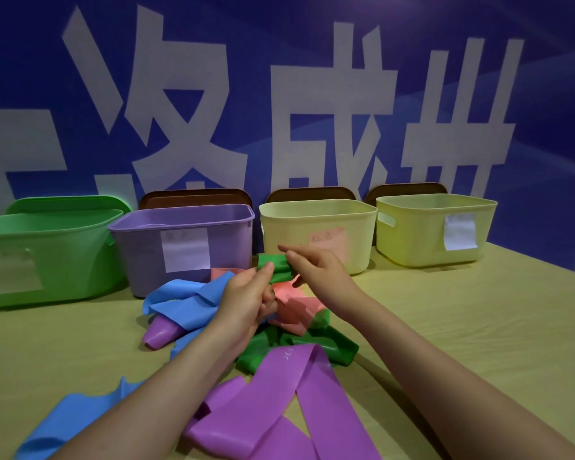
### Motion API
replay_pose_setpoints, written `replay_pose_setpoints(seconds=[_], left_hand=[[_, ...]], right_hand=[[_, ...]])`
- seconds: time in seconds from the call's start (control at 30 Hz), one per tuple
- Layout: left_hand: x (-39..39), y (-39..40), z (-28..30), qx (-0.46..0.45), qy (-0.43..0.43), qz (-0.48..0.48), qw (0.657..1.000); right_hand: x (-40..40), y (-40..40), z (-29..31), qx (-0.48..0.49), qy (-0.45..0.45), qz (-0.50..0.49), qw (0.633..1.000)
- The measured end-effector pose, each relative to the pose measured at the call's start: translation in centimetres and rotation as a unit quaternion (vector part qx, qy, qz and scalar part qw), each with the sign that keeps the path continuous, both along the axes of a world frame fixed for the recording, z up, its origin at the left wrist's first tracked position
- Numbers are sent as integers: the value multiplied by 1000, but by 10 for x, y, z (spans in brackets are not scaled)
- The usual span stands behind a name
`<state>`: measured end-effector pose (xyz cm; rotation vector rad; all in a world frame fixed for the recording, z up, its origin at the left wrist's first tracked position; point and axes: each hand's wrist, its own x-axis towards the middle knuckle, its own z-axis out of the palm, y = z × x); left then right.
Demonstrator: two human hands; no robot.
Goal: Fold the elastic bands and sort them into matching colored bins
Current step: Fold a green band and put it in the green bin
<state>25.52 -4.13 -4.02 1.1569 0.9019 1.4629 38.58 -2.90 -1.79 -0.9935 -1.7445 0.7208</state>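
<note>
A small folded green band (276, 268) is held up above the pile, pinched between my left hand (248, 297) and my right hand (312, 265). Below lie loose bands: blue (183, 302), pink (294, 305), another green (316, 348), purple (279, 403), and a second blue (70, 423) at the near left. Along the back stand a green bin (47, 257), a purple bin (140, 250), a cream bin (362, 234) with a pink label, and a yellow-green bin (412, 234) with a white label.
The bins stand on a pale wooden table (478, 327) against a blue wall with large white characters. Brown lids (193, 195) lean behind the three right bins, a green lid behind the green one.
</note>
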Motion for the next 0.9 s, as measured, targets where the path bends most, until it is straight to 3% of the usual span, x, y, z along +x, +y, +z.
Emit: replay_pose_setpoints(seconds=[0.1, 0.27, 0.5, 0.73, 0.83, 0.9], left_hand=[[-3, -1, 0, 6, 60, 23, 998], [-7, -2, 1, 14, 142, 77, 987], [-7, -3, 2, 16, 142, 61, 988], [-3, -2, 4, 36, 203, 42, 978], [1, -3, 2, 37, 235, 43, 970], [1, -5, 3, 37, 204, 50, 977]], right_hand=[[-1, 0, 0, -42, 9, 8, 999], [0, 1, -1, -33, 12, -3, 999], [0, 2, -2, -82, 74, 24, 994], [-7, 8, -1, -180, 261, -14, 948], [-4, 10, -5, -166, 228, -46, 958], [-4, 10, -8, -75, 144, -64, 985]])
